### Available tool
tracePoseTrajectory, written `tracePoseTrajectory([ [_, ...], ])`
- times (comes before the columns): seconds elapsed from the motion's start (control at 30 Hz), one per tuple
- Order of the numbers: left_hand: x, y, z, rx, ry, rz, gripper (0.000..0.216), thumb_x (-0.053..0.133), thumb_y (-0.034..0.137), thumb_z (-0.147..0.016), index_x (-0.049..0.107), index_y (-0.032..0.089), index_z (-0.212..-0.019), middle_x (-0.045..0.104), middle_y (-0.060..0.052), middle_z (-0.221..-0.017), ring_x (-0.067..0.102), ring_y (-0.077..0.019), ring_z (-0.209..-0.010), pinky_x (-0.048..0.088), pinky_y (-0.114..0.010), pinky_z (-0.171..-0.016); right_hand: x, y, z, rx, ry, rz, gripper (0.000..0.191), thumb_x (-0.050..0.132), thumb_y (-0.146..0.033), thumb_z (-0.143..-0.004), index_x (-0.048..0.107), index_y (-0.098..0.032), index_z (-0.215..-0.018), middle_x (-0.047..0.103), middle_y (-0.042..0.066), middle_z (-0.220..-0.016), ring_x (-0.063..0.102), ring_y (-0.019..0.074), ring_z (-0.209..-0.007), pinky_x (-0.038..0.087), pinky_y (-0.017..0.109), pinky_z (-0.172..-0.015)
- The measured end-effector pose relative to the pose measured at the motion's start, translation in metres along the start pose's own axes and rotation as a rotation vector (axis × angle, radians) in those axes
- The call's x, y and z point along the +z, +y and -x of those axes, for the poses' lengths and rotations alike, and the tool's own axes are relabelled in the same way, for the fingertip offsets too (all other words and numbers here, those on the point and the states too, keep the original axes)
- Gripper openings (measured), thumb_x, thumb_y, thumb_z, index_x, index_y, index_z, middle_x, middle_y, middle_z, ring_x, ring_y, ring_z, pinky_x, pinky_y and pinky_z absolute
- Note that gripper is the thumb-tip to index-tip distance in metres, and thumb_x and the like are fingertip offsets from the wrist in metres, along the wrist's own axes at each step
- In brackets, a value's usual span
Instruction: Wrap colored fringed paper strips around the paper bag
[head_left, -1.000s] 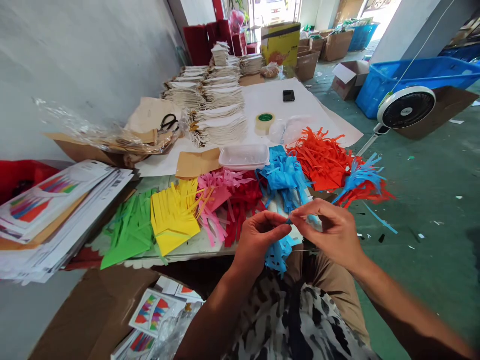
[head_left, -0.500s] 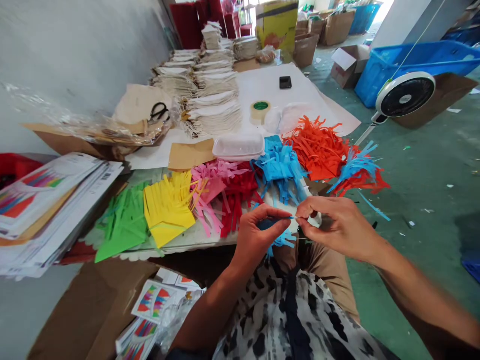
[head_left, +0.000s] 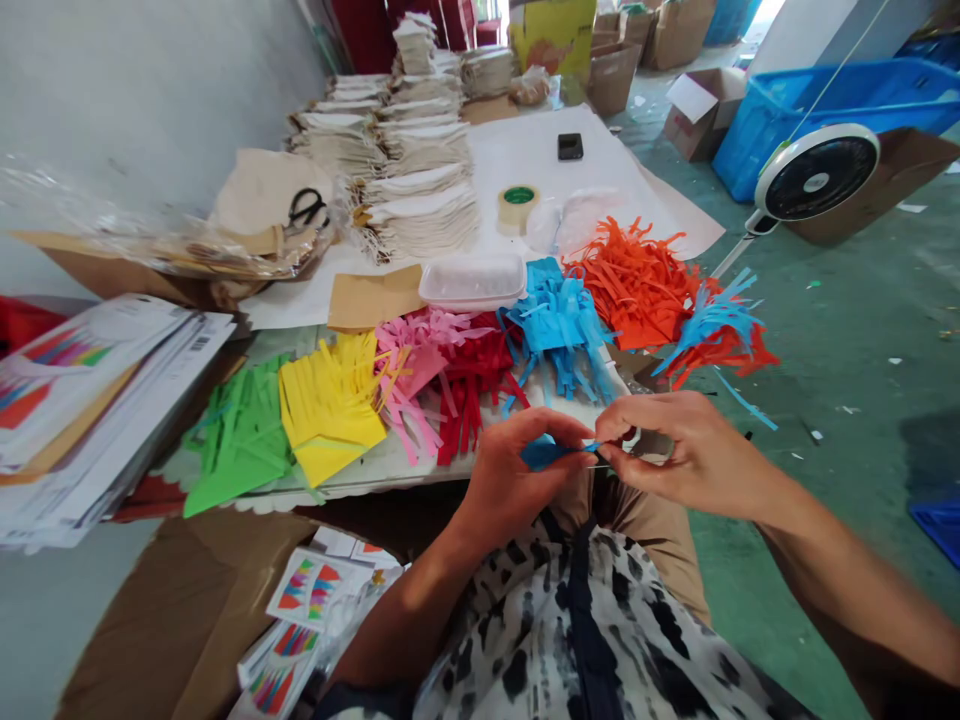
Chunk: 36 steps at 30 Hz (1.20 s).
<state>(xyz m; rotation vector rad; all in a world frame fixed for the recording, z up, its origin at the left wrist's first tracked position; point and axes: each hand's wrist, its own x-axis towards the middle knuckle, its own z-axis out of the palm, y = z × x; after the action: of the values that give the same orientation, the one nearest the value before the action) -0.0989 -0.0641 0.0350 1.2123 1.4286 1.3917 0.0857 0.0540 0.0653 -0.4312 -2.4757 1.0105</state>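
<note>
A fringed blue paper tassel (head_left: 544,453) is pinched between the thumb and fingertips of my left hand (head_left: 502,480), partly hidden by them. My right hand (head_left: 675,450) has its thumb and forefinger closed at the tassel's narrow end, touching my left fingertips. A thin pale line, perhaps string, shows just below the fingertips. Both hands are over my lap at the table's front edge. Just beyond them lie fringed blue paper (head_left: 559,320), red paper (head_left: 472,390) and pink paper (head_left: 416,370). Farther left are yellow fringed paper (head_left: 330,400) and green fringed paper (head_left: 240,430).
Orange fringed paper (head_left: 637,290) lies at the right edge beside a white fan (head_left: 817,175). Behind are a plastic container (head_left: 472,282), a tape roll (head_left: 517,210), stacked white bundles (head_left: 424,215) and scissors (head_left: 306,207). Printed sheets (head_left: 97,400) are piled at the left.
The blue fringe that hung below my left hand now shows between its thumb and forefinger. My left hand has turned slightly, and the fingertips of both hands have come together. The view has shifted a little.
</note>
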Motion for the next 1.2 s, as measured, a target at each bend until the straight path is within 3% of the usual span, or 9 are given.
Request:
tracePoseTrajectory([
  [0.33,0.003,-0.003,-0.003,0.018,-0.031,0.099,0.021,0.086,0.024,-0.084,0.076,0.021,-0.102,0.078,-0.002,-0.093,0.074,-0.0148,-0.087,0.057,-0.024,-0.083,-0.002,0.002,0.004,0.047,0.071,-0.076,0.015,0.064,-0.009,-0.080,0.058,-0.022,-0.077,0.059,-0.007,-0.069,0.051,0.0065,-0.059,0.038,0.020,-0.056],
  [0.57,0.013,-0.005,-0.001,0.035,0.103,0.022,0.012,0.083,0.023,-0.085,0.073,0.020,-0.090,0.075,-0.001,-0.089,0.070,-0.0133,-0.082,0.054,-0.023,-0.075,0.002,0.007,0.007,0.125,0.052,-0.113,0.008,0.067,-0.016,-0.090,0.065,-0.021,-0.084,0.063,-0.005,-0.074,0.055,0.0079,-0.065,0.043,0.020,-0.061],
  [0.87,0.020,-0.012,-0.002,0.021,0.146,-0.012,0.011,0.081,0.026,-0.088,0.072,0.020,-0.090,0.074,0.000,-0.088,0.069,-0.0133,-0.082,0.053,-0.023,-0.075,0.009,0.015,0.020,0.175,0.232,-0.145,0.006,0.071,-0.028,-0.097,0.073,-0.025,-0.101,0.073,-0.002,-0.088,0.065,0.0115,-0.074,0.048,0.023,-0.067],
  [1.03,0.023,-0.017,-0.003,0.173,-0.040,-0.210,0.017,0.072,0.031,-0.096,0.072,0.022,-0.111,0.076,-0.003,-0.103,0.070,-0.0171,-0.095,0.052,-0.028,-0.085,0.009,0.016,0.025,0.098,0.198,-0.035,0.007,0.065,-0.023,-0.101,0.070,-0.023,-0.096,0.071,-0.001,-0.089,0.064,0.0113,-0.079,0.046,0.024,-0.073],
  [1.13,0.025,-0.020,-0.003,0.249,-0.126,-0.395,0.012,0.061,0.030,-0.103,0.069,0.021,-0.103,0.074,-0.003,-0.098,0.067,-0.0175,-0.094,0.047,-0.030,-0.088,0.005,0.016,0.029,0.088,0.127,-0.024,0.009,0.062,-0.024,-0.103,0.068,-0.023,-0.096,0.069,-0.001,-0.090,0.063,0.0110,-0.079,0.045,0.023,-0.073],
  [1.2,0.026,-0.022,-0.005,0.218,-0.174,-0.431,0.017,0.054,0.029,-0.107,0.066,0.021,-0.097,0.071,-0.002,-0.093,0.064,-0.0163,-0.090,0.045,-0.029,-0.085,0.000,0.018,0.033,0.136,0.122,-0.005,0.011,0.061,-0.026,-0.104,0.066,-0.022,-0.095,0.067,-0.001,-0.087,0.060,0.0112,-0.076,0.044,0.023,-0.071],
])
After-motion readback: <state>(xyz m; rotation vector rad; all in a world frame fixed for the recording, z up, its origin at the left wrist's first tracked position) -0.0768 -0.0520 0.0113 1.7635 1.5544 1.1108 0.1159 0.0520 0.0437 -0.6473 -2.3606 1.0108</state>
